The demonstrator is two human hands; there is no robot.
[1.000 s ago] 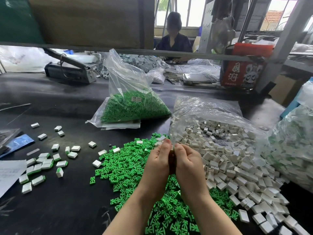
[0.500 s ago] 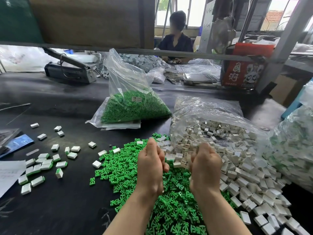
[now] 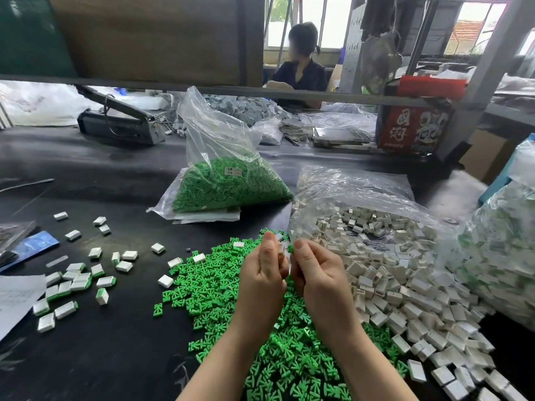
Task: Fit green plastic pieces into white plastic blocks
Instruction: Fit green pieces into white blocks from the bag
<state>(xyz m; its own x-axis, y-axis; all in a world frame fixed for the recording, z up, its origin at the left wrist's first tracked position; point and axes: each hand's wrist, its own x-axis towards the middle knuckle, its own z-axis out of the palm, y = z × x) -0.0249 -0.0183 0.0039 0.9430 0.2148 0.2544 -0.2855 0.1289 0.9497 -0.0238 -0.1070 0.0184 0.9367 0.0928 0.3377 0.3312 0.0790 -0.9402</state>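
Both hands up over the green pile (image 3: pixel 231 287): left hand (image 3: pixel 265 280) pinches a white block (image 3: pixel 281 246), right hand (image 3: pixel 317 273) pinches a green piece (image 3: pixel 290 249) just beside it. White blocks (image 3: pixel 405 279) heaped right of the pile, finished ones (image 3: pixel 72 282) scattered left.

Black table (image 3: pixel 115 351) bears green pieces (image 3: pixel 208 287), white blocks (image 3: pixel 405 287), bags (image 3: pixel 225 175)

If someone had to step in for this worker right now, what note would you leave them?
Left hand: pinching a white block.
Right hand: pinching a green piece right beside it; not visibly pushed in yet.
Supplies: loose green pile under the hands, white blocks spilling from the bag on the right, spare bag of green pieces behind.
Done: a small batch of fitted blocks on the left.
Left: press this pair together, set it aside, repeat; most remains.
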